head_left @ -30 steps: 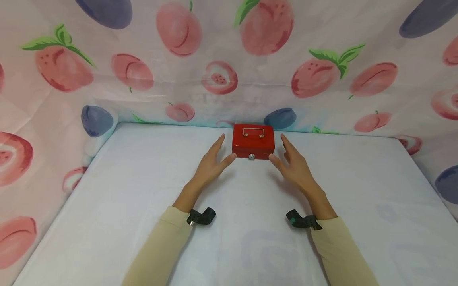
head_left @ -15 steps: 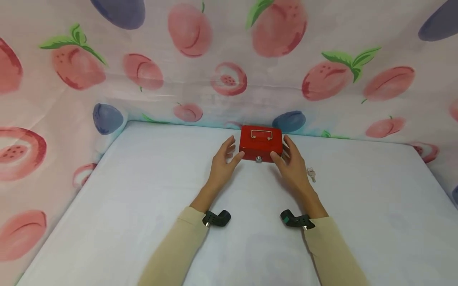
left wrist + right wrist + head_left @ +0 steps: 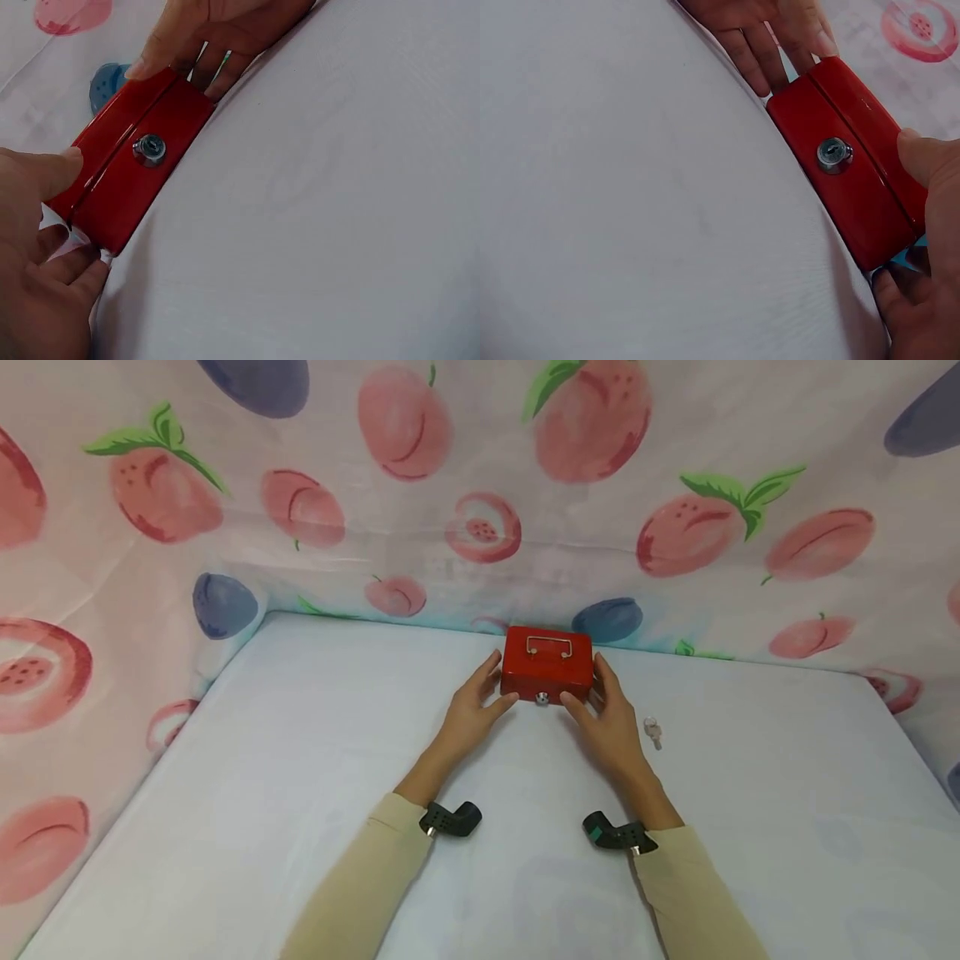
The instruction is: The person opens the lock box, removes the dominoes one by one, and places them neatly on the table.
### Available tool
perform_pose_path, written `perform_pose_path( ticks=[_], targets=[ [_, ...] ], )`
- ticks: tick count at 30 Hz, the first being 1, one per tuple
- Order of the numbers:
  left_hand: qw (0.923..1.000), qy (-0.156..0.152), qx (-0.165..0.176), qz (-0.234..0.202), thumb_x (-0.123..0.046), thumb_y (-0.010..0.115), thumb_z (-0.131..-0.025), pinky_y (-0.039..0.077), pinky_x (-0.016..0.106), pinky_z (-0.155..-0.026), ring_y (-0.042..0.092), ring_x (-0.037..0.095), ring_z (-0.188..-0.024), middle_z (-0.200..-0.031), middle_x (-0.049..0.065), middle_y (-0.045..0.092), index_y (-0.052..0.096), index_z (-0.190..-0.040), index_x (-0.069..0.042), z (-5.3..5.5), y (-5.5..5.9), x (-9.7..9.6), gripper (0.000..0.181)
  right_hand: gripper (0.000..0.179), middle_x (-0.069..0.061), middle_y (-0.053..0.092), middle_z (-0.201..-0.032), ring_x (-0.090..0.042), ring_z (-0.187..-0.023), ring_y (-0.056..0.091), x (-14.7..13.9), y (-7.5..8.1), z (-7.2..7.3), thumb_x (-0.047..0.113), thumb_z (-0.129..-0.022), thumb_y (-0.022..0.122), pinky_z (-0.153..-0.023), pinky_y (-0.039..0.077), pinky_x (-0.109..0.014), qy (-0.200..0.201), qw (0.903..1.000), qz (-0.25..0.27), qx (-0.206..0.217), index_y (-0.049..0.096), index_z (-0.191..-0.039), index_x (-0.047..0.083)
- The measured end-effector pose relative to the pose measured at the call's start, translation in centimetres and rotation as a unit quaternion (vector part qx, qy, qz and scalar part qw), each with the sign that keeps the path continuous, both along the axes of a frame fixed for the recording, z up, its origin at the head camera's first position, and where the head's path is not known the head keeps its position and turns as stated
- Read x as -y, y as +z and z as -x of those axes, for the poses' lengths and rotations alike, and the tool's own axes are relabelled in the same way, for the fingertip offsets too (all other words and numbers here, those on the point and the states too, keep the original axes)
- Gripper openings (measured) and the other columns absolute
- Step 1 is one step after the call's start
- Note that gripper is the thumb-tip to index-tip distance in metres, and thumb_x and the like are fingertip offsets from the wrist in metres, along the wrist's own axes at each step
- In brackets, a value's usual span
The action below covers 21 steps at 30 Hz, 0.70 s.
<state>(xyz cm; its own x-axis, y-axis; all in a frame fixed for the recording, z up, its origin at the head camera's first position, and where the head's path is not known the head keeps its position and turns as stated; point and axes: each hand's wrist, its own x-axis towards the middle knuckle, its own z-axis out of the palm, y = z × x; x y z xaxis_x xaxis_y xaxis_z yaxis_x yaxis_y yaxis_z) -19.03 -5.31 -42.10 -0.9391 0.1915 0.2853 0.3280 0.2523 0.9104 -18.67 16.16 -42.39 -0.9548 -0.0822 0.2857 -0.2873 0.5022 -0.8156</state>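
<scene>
A small red metal cash box (image 3: 551, 672) stands on the white table at the back, against the patterned cloth. Its lid carries a folded wire handle (image 3: 550, 645), and a silver key lock (image 3: 832, 154) sits on the front face. My left hand (image 3: 467, 718) is at the box's left side, fingers along the side and thumb at the front corner by the lid edge. The right hand (image 3: 613, 727) mirrors it on the other side. In both wrist views fingertips reach the box's sides; how firmly they press I cannot tell.
Keys (image 3: 653, 732) on a ring lie on the white tabletop (image 3: 750, 793), right of my right hand. A cloth wall (image 3: 420, 527) printed with fruit rises behind and left of the table. Dark cameras (image 3: 452, 820) are strapped to both wrists.
Both hands have closed in on the box's sides, their thumbs and fingers now at its edges. The head view has shifted, and the keys have come into sight beside the right hand.
</scene>
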Motion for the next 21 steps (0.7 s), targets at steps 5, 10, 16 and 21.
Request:
perform_pose_path(
  ticks=[5, 10, 16, 21],
  targets=[
    [0.9995, 0.014, 0.001, 0.029, -0.017, 0.061, -0.085, 0.036, 0.030, -0.096, 0.039, 0.018, -0.121, -0.139, 0.007, 0.035, 0.026, -0.140, -0.008, 0.3, 0.0, -0.3, 0.067, 0.081, -0.006, 0.033, -0.140, -0.020, -0.123, 0.037, -0.1, -0.2, 0.1, 0.041, -0.082, 0.061, -0.094, 0.037, -0.034, -0.002, 1.0000, 0.004, 0.005, 0.015, -0.143, 0.016],
    [0.9979, 0.023, 0.017, 0.059, -0.016, 0.061, -0.085, 0.034, 0.028, -0.097, 0.036, 0.019, -0.124, -0.140, 0.009, 0.033, 0.023, -0.141, -0.004, 0.5, 0.1, -0.8, 0.068, 0.075, -0.005, 0.035, -0.139, -0.021, -0.121, 0.040, -0.1, 0.0, 0.1, 0.039, -0.083, 0.059, -0.093, 0.039, -0.034, -0.014, 0.9999, -0.007, 0.003, 0.018, -0.143, 0.019],
    [0.9966, 0.027, 0.026, 0.073, -0.014, 0.060, -0.085, 0.032, 0.026, -0.098, 0.034, 0.018, -0.125, -0.140, 0.009, 0.032, 0.022, -0.141, -0.003, 0.4, 0.3, -1.1, 0.068, 0.068, -0.001, 0.036, -0.139, -0.018, -0.121, 0.039, 0.0, 0.2, 0.0, 0.028, -0.085, 0.060, -0.090, 0.040, -0.031, -0.018, 0.9997, 0.001, -0.016, 0.023, -0.141, 0.025],
    [0.9975, 0.038, 0.017, 0.057, -0.006, 0.059, -0.085, 0.036, 0.026, -0.096, 0.040, 0.019, -0.120, -0.135, 0.010, 0.038, 0.026, -0.139, -0.002, 0.4, 0.3, -1.1, 0.064, 0.067, -0.001, 0.039, -0.136, -0.016, -0.120, 0.041, 0.1, 0.3, 0.0, 0.024, -0.083, 0.063, -0.088, 0.041, -0.028, -0.026, 0.9995, 0.012, -0.017, 0.027, -0.140, 0.024]
  ],
)
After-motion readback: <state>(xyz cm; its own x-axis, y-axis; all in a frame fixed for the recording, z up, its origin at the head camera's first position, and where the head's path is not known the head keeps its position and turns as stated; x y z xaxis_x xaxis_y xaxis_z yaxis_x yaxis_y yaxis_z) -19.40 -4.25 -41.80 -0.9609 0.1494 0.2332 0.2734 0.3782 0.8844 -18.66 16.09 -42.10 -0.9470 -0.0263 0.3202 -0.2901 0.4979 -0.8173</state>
